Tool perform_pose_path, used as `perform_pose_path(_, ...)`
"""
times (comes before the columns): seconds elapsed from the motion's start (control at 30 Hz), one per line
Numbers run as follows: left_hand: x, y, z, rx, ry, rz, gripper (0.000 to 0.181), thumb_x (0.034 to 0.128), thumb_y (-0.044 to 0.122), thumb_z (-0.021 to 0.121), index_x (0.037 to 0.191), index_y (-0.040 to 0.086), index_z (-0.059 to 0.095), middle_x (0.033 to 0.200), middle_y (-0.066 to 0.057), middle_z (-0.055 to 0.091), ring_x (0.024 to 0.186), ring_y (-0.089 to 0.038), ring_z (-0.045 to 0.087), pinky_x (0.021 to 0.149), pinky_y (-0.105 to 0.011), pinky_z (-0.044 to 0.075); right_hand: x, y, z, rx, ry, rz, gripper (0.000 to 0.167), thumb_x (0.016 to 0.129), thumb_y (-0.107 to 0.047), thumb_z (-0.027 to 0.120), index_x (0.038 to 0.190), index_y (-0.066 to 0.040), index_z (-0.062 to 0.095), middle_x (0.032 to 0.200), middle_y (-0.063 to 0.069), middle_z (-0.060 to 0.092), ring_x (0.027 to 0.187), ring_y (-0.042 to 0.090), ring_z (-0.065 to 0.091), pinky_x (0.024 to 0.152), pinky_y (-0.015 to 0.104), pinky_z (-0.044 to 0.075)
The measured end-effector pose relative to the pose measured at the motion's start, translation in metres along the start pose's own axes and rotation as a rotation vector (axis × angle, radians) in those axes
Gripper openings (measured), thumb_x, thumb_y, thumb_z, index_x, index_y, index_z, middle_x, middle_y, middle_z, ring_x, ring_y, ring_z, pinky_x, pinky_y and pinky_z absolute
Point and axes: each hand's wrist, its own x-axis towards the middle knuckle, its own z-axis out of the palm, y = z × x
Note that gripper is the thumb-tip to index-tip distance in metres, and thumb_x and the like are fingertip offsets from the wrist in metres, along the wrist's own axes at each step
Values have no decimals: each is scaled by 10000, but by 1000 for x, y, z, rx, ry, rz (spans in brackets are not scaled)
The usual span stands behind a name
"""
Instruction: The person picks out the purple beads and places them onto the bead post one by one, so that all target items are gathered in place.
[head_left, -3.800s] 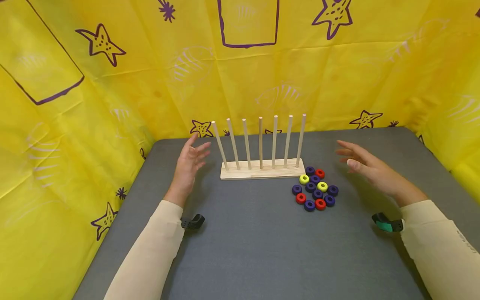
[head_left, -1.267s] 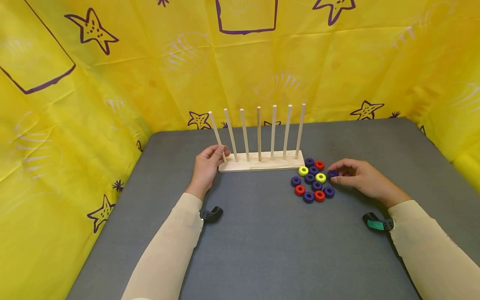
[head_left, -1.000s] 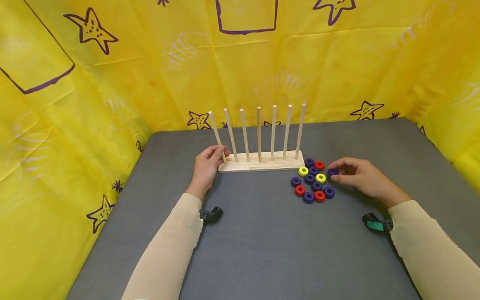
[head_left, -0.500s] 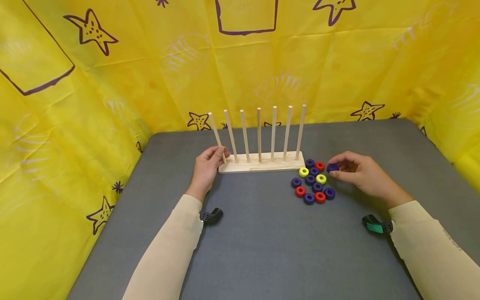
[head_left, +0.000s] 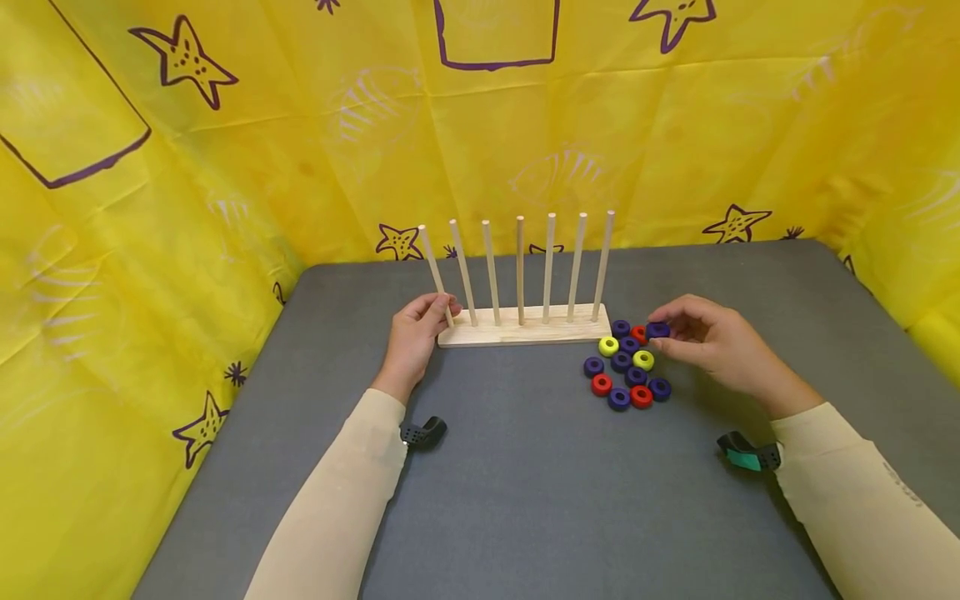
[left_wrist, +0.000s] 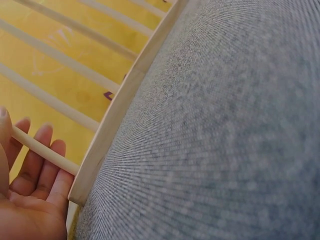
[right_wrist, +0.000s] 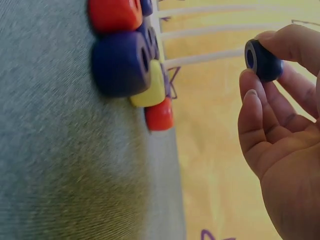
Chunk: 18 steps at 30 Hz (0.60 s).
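Note:
A wooden peg rack (head_left: 525, 332) with a row of upright pegs stands on the grey table. At its left end my left hand (head_left: 416, 329) holds the outermost peg (left_wrist: 45, 151) low down, thumb in front and fingers behind. Between thumb and fingertips, my right hand (head_left: 712, 337) pinches a dark blue ring (right_wrist: 264, 61), raised off the table with its hole facing sideways in the right wrist view. Below it lies a loose group of rings: blue ones (head_left: 619, 399), red ones (head_left: 602, 385) and yellow ones (head_left: 608, 346). The held ring partly covers a red one (head_left: 638, 334).
The grey table (head_left: 510, 483) runs back to a yellow patterned cloth (head_left: 480, 142) that hangs behind and at both sides. The ring group lies close to the rack's right end.
Both hands have come inward since the earliest frame; the left took hold of the end peg. My right hand picked up a blue ring and lifted it, moving slightly left.

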Motion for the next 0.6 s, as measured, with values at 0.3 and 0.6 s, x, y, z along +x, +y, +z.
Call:
perform_pose_path(0.3,0,1,0,7,1,1,482,1099,354,690,1306,-82,714,1172,-175,766,1161,-276,719,1047,-401,555,11,-20,-2,5,-8,-7,305,936,58,839,1213,-35,750,1132,81,675,909,192,610,773,165,516)
perform_pose_path(0.6,0,0,0,11,1,-1,462,1110,337,673,1310,-77,714,1184,-177,763,1153,-271,722,1056,-400,549,28,-42,-3,24,-24,-89,323,933,80,832,1225,-18,734,1146,89,673,923,178,635,800,160,528)
